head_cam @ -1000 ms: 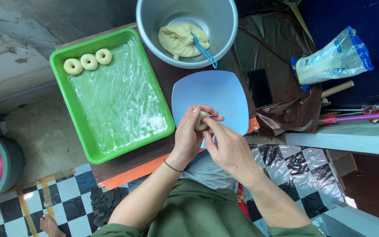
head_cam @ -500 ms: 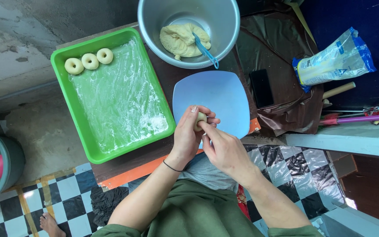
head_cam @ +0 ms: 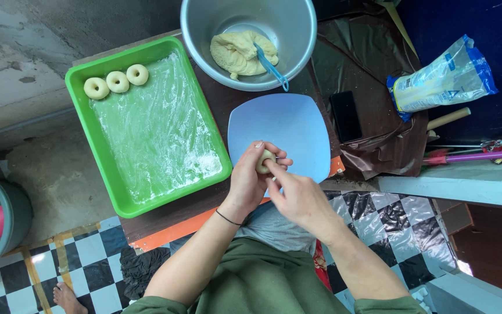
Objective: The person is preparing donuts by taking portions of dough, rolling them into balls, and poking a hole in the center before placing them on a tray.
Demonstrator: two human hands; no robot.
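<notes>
Now both hands are working one dough piece over the near edge of the table.

Left hand is cupping the pale lump, fingers closed round it; right hand is pressing fingertips against it, above the blue plate. Three dough rings are sitting in the far corner of the floured green tray. Metal bowl is holding more dough at the far edge.
</notes>
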